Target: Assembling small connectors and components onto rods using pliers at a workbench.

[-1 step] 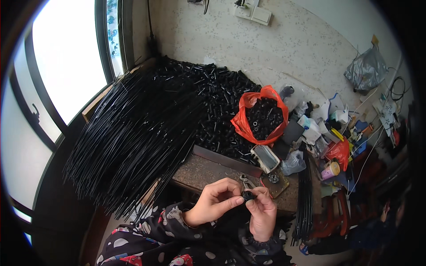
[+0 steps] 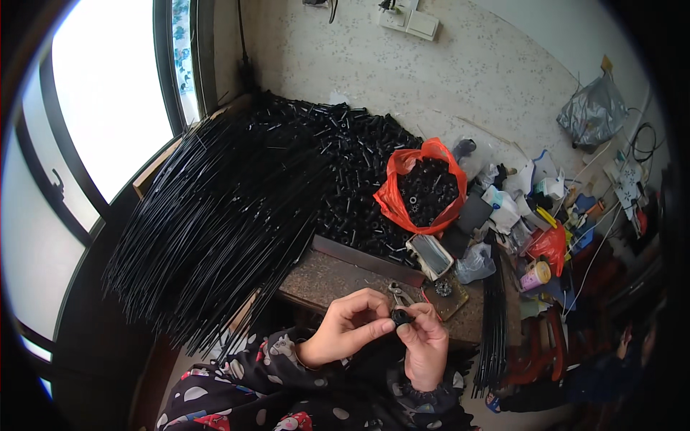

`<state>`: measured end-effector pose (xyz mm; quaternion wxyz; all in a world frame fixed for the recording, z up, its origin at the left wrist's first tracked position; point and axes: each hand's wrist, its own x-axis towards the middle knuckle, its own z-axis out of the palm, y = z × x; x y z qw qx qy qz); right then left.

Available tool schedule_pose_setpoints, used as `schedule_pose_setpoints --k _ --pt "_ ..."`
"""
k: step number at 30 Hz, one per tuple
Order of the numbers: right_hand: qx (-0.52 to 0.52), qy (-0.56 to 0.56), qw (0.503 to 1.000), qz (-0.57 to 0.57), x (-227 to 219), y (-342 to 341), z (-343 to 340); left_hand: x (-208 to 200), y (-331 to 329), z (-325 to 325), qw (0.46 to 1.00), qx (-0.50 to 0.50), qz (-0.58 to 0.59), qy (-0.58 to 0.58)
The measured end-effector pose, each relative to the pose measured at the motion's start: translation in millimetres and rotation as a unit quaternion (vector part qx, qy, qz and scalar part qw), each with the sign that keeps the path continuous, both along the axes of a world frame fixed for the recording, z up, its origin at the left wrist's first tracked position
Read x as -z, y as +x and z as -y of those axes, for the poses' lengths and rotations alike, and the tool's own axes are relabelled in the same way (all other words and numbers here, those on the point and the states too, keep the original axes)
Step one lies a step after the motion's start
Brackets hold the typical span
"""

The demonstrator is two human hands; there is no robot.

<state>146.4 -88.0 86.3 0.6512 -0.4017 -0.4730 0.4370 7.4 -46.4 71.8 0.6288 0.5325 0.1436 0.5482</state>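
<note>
Close to the table's front edge, my two hands meet around a small round black part [image 2: 401, 316] with a hole in its end. The fingertips of my left hand [image 2: 352, 323] pinch it from the left. From the other side, the thumb and fingers of my right hand [image 2: 425, 341] are closed on it. Just behind my fingers lie metal pliers [image 2: 399, 293], and a small silver toothed part [image 2: 443, 287] rests to their right. A heap of black tube-like parts [image 2: 359, 154] spreads behind, next to an open red plastic bag [image 2: 390, 194] holding small black round parts.
Long thin black rods [image 2: 215, 215] form a large bundle at left, overhanging the table [image 2: 345, 270]. A dark strip [image 2: 366, 261] borders the heap. More rods [image 2: 494, 323] hang at right, near a white-framed box [image 2: 430, 257], a clear bag [image 2: 475, 264] and clutter.
The black part has turned slightly between my fingers, its holed end now a little further left. My hands stay in the same place.
</note>
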Motion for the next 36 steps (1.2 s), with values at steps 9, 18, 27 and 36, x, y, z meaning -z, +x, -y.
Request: schedule_pose_setpoints --k 9,18,27,36 --pt "-0.151 -0.038 0.974 -0.166 18.9 8.9 -3.8 -12.0 -5.7 4.6 0.931 -0.191 -0.172 0.258" --pt "-0.169 -0.056 0.984 0.027 -16.5 2.6 -1.8 1.1 -14.6 12.6 0.955 0.296 -0.016 -0.03" --pt "0.236 0.288 0.759 0.535 -36.3 -12.1 15.8 3.3 -15.2 19.0 0.986 0.118 0.016 -0.117" --pt "-0.016 0.39 0.81 0.438 -27.0 16.6 7.1 -31.9 -26.9 7.2 0.964 0.019 -0.139 0.224"
